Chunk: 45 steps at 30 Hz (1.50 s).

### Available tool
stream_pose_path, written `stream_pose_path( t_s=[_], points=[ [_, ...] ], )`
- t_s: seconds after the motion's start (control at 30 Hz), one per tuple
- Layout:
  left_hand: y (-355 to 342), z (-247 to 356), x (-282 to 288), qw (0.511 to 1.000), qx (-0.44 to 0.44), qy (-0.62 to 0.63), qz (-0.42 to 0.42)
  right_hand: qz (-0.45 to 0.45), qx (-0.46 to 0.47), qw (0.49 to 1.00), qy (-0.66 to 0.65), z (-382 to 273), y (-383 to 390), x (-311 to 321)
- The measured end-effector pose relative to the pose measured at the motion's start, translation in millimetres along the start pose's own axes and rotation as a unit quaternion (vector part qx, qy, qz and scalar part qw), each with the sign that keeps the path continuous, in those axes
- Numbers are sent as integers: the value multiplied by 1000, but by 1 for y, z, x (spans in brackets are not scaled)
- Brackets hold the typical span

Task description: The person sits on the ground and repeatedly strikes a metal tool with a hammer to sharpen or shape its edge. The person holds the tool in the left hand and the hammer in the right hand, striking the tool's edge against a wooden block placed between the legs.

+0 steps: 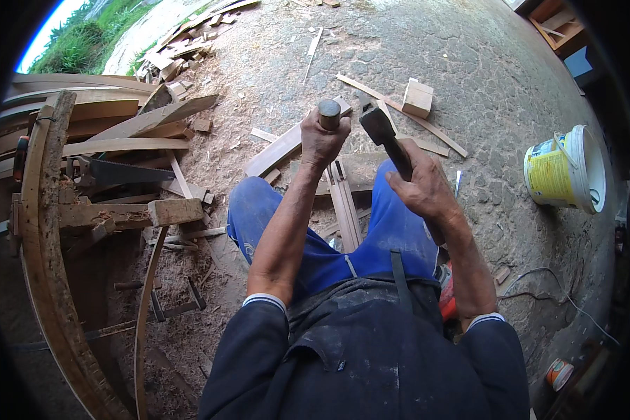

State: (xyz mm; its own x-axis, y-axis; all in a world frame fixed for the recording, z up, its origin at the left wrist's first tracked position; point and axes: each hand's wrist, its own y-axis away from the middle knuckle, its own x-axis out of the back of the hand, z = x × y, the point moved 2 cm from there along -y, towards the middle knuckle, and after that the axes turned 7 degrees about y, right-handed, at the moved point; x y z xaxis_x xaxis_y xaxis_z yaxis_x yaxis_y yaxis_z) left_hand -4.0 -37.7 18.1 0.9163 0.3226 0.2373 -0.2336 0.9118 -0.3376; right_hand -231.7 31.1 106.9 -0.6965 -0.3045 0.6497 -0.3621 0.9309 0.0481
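Note:
My left hand [322,147] is closed in a fist round an upright chisel, its round wooden handle end [328,110] facing up; the blade is hidden below the fist. In my right hand [423,183] is a hammer, gripped by its dark handle, with the dark metal head [377,126] raised to the right of the chisel, apart from it. Between my knees a wooden piece with a lengthwise slot [343,206] lies pointing away from me. Beyond it a wooden board [276,155] lies at a slant, partly hidden by my left hand.
Curved timbers [45,210] and a handsaw [119,173] are stacked at the left. A wooden block [418,98] and a thin strip [399,112] lie ahead. A white and yellow bucket [558,170] lies tipped at the right, with a cable [563,294] nearer me. Offcuts [171,59] are heaped far left.

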Motion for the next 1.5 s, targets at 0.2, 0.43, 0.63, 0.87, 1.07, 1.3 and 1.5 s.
stream_pose_path(
  t_s=[0.2, 0.43, 0.63, 0.87, 1.07, 1.3, 1.5],
  points=[
    [9, -11, -2, 996, -77, -21, -34, 17, 44, 999, 6, -14, -8, -1],
    [9, -15, -3, 998, -11, -24, -52, 114, 183, 976, 37, -67, -31, 34],
    [16, -25, 13, 993, -95, 63, -30, -58, 143, 929, 335, -63, -57, 7],
    [25, -37, 13, 999, -26, 34, -23, 12, 229, 939, 257, -75, -53, 8],
    [47, -14, 13, 996, -33, 31, -83, -89, 76, 956, 269, -21, -59, -11],
    [54, 24, 11, 999, -32, 15, -40, 72, -156, 971, 166, 166, -7, -31],
    [1, 60, 27, 991, 5, 83, 105, 19, -345, 917, 201, 291, 37, -70]
  ],
)
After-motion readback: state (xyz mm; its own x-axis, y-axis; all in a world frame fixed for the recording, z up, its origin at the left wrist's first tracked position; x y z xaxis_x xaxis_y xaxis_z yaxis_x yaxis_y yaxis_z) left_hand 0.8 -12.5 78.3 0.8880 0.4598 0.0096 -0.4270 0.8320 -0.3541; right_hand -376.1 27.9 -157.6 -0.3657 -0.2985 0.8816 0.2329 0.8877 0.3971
